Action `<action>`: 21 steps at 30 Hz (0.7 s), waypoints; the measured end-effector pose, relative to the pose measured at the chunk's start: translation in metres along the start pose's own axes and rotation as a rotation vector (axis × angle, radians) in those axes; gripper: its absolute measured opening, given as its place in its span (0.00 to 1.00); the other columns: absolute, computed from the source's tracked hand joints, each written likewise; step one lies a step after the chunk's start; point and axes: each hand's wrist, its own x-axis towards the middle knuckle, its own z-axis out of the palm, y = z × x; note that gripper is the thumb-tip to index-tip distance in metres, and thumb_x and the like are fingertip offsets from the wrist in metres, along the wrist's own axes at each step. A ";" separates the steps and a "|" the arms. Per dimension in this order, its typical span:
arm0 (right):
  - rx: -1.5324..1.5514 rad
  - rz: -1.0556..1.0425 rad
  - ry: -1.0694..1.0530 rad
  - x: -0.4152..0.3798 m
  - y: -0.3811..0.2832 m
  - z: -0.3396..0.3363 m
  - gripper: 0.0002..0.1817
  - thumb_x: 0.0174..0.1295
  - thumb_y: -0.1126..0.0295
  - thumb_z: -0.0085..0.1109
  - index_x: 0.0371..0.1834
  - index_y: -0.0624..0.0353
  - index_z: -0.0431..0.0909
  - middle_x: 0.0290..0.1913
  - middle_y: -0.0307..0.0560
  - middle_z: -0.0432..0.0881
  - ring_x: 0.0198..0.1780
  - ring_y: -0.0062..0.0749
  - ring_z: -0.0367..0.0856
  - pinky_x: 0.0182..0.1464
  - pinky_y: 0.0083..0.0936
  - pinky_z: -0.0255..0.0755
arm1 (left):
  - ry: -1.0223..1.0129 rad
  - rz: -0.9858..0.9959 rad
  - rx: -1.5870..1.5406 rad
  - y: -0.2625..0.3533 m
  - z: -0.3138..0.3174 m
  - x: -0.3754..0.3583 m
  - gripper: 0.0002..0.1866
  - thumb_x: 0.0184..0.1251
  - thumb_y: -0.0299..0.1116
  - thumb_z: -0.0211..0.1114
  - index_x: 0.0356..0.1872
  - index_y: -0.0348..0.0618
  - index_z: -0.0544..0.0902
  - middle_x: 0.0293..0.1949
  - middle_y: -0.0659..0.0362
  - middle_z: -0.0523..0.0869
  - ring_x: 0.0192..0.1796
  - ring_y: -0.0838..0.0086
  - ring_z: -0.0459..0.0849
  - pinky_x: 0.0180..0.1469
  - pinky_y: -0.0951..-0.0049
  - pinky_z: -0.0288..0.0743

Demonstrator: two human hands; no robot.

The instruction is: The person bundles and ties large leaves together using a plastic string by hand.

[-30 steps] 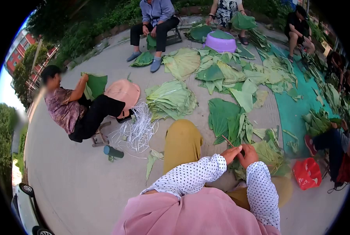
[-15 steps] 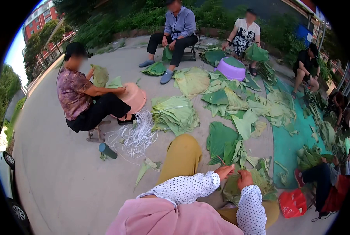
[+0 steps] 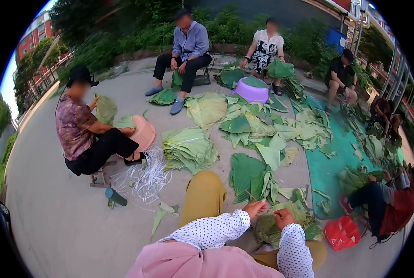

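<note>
My left hand (image 3: 255,209) is closed round a thin reddish stick (image 3: 250,195) that points up and left. Just to its right, my right hand (image 3: 284,217) has its fingers pinched together; what lies between them is too small to make out. A thin pale strand seems to run between the two hands. Beneath them, a bundle of green leaves (image 3: 269,230) rests at my lap. Darker green leaves (image 3: 245,173) lie on the ground just beyond my hands.
A stack of leaves (image 3: 188,150), white strips (image 3: 149,178) and a dark bottle (image 3: 116,197) lie ahead to the left. Seated people surround a purple basin (image 3: 252,92), a pink basin (image 3: 142,134) and a green mat (image 3: 318,178). A red bag (image 3: 341,234) stands at right.
The view has shifted, so the surroundings appear further left and my hands slightly lower. Both hands keep nearly the same pose, close together.
</note>
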 end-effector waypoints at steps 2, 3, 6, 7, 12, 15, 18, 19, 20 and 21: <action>-0.029 -0.035 0.017 0.001 0.012 0.003 0.08 0.55 0.69 0.63 0.36 0.58 0.85 0.38 0.53 0.82 0.40 0.49 0.80 0.46 0.39 0.75 | -0.009 0.017 -0.006 0.002 -0.002 -0.001 0.34 0.72 0.62 0.45 0.60 0.42 0.76 0.55 0.58 0.81 0.55 0.72 0.78 0.55 0.65 0.71; -0.116 -0.048 -0.033 0.001 0.018 0.002 0.08 0.56 0.68 0.62 0.37 0.55 0.86 0.40 0.51 0.82 0.44 0.47 0.80 0.49 0.40 0.74 | -0.022 -0.011 -0.020 0.005 -0.004 -0.002 0.33 0.74 0.60 0.45 0.61 0.41 0.75 0.56 0.58 0.80 0.57 0.72 0.77 0.56 0.67 0.71; -0.333 0.057 -0.172 -0.002 0.003 -0.023 0.09 0.58 0.65 0.60 0.40 0.47 0.86 0.47 0.45 0.82 0.52 0.42 0.76 0.55 0.41 0.69 | -0.034 -0.024 -0.022 0.001 -0.007 0.003 0.33 0.72 0.62 0.46 0.61 0.43 0.77 0.55 0.59 0.81 0.55 0.74 0.78 0.54 0.68 0.72; -0.451 0.164 -0.269 -0.001 -0.005 -0.032 0.10 0.59 0.63 0.60 0.42 0.42 0.86 0.51 0.41 0.81 0.58 0.39 0.73 0.59 0.43 0.65 | -0.036 -0.016 -0.019 0.002 -0.010 0.005 0.33 0.72 0.62 0.46 0.60 0.44 0.77 0.54 0.59 0.82 0.54 0.74 0.78 0.54 0.68 0.72; -0.633 0.330 -0.447 0.007 0.027 -0.036 0.14 0.62 0.58 0.58 0.50 0.32 0.84 0.59 0.34 0.77 0.68 0.34 0.62 0.68 0.49 0.53 | 0.004 -0.008 -0.039 0.003 -0.010 0.010 0.31 0.73 0.59 0.46 0.58 0.44 0.79 0.52 0.61 0.82 0.50 0.75 0.80 0.52 0.69 0.74; -0.658 0.410 -0.520 0.006 0.047 -0.034 0.14 0.64 0.56 0.54 0.52 0.29 0.83 0.63 0.30 0.76 0.71 0.33 0.60 0.70 0.51 0.48 | 0.033 -0.016 -0.050 0.004 -0.011 0.009 0.30 0.74 0.58 0.45 0.57 0.42 0.79 0.51 0.60 0.83 0.50 0.75 0.80 0.51 0.70 0.74; -0.713 0.435 -0.568 0.005 0.058 -0.040 0.14 0.65 0.56 0.54 0.52 0.28 0.83 0.65 0.28 0.74 0.72 0.35 0.59 0.71 0.56 0.45 | 0.039 -0.067 -0.040 0.006 -0.017 0.009 0.32 0.76 0.58 0.42 0.60 0.39 0.77 0.54 0.58 0.82 0.53 0.73 0.80 0.54 0.69 0.73; -0.728 0.414 -0.540 0.000 0.071 -0.038 0.15 0.65 0.56 0.54 0.54 0.26 0.82 0.67 0.29 0.71 0.74 0.37 0.56 0.72 0.59 0.40 | 0.054 -0.062 -0.047 0.012 -0.016 0.007 0.32 0.76 0.57 0.42 0.60 0.39 0.77 0.53 0.58 0.83 0.53 0.73 0.80 0.54 0.69 0.73; -0.707 0.457 -0.541 -0.007 0.083 -0.035 0.15 0.65 0.56 0.54 0.54 0.26 0.82 0.67 0.29 0.71 0.74 0.37 0.56 0.72 0.59 0.40 | 0.060 -0.058 -0.052 0.015 -0.014 0.006 0.32 0.76 0.57 0.43 0.60 0.38 0.77 0.53 0.58 0.83 0.53 0.73 0.80 0.54 0.69 0.73; -0.717 0.489 -0.563 -0.009 0.093 -0.036 0.16 0.65 0.56 0.54 0.55 0.26 0.81 0.69 0.30 0.70 0.75 0.38 0.54 0.72 0.59 0.39 | 0.054 -0.050 -0.113 0.009 -0.017 0.010 0.31 0.75 0.56 0.46 0.58 0.38 0.78 0.52 0.59 0.84 0.50 0.76 0.80 0.51 0.74 0.73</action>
